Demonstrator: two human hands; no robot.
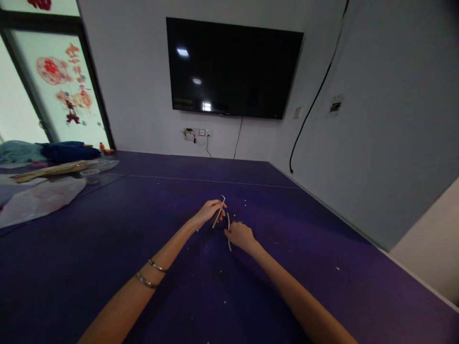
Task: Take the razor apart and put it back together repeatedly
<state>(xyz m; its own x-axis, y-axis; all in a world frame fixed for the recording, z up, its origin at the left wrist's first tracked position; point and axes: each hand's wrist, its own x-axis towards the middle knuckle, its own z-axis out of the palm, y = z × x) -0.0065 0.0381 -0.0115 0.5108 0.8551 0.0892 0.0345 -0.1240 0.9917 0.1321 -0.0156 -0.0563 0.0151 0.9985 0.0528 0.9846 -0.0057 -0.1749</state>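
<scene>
My left hand (211, 210) is closed on a thin pale strip (216, 218) that slants down towards me; its upper end, by the fingertips, is bent and whitish. Just to the right, my right hand (240, 234) pinches a second slender pale strip (228, 220), which stands nearly upright in the picture and sticks out above and below the fingers. The two strips are apart. Both hands are low over the dark purple surface (201, 296). What the strips are made of is too small to tell.
Small white bits (245, 203) are scattered over the purple surface. At the left lie clear plastic sheeting (46, 200), a long tan bundle (53, 171) and dark blue cloth (70, 152). A black cable (315, 98) hangs at the right wall; a television (233, 69) is mounted ahead.
</scene>
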